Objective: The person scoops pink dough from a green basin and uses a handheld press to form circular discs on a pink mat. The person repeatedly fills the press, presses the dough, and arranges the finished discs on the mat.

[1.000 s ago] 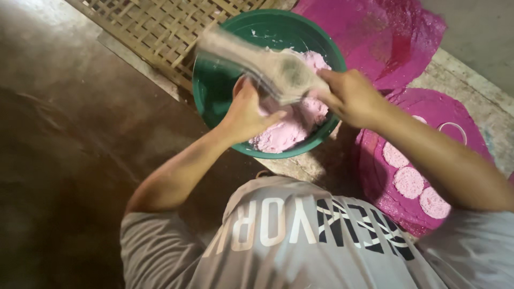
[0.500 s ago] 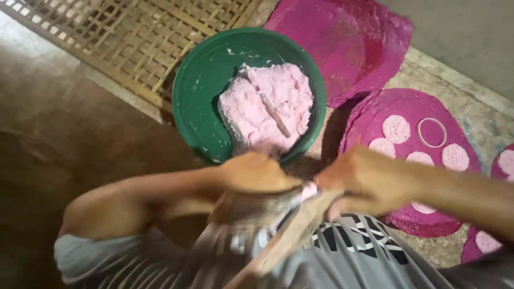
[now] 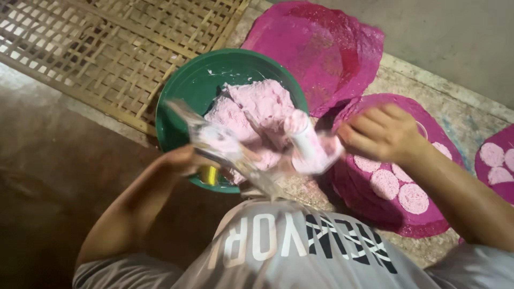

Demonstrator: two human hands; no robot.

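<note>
Concrete floor (image 3: 460,37) fills the head view, with a woven bamboo mat (image 3: 107,53) at ten o'clock. At centre, a green basin (image 3: 184,96) holds pink dough (image 3: 257,107). Left hand (image 3: 184,159) is closed on a blurred flat scraper (image 3: 225,147); right hand (image 3: 383,134) pinches a dough lump (image 3: 313,147) at the basin's four o'clock rim. Magenta cloths (image 3: 321,48) with pale discs (image 3: 385,184) lie at three o'clock.

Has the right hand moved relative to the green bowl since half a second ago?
Yes. The right hand now sits beside the green bowl, out over the magenta mat with pale discs; earlier it was nearer the body, below the bowl's rim.
</note>
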